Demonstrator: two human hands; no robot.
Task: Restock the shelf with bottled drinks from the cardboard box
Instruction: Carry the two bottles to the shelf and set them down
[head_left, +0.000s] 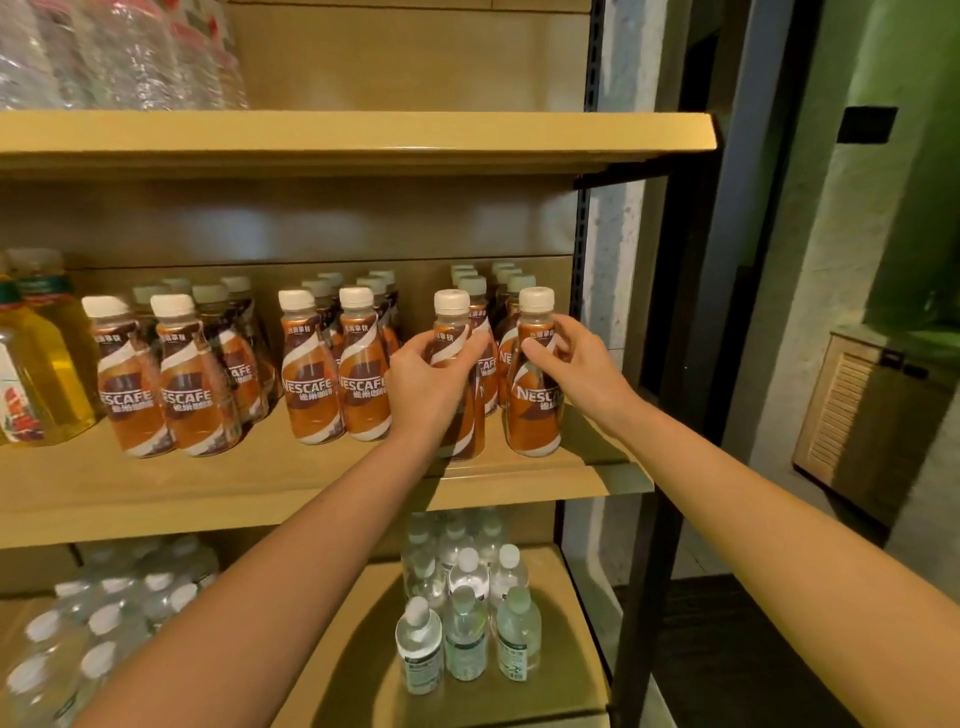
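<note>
Clasping brown-labelled, white-capped plastic coffee bottle in left hand, twin bottle in right hand, near tan shelf right front corner; probably light, stiff, slick, so best held at shoulders.

Your coffee bottles are orange-brown with a white swirl down the label and white caps. Shelf is plain tan, oil is yellow, and the water bottles are clear with white caps.

Left bottle: brown Nescafé, white cap, upright on the shelf, in our left hand.
Right bottle: its twin, upright alongside, in our right hand.
</note>
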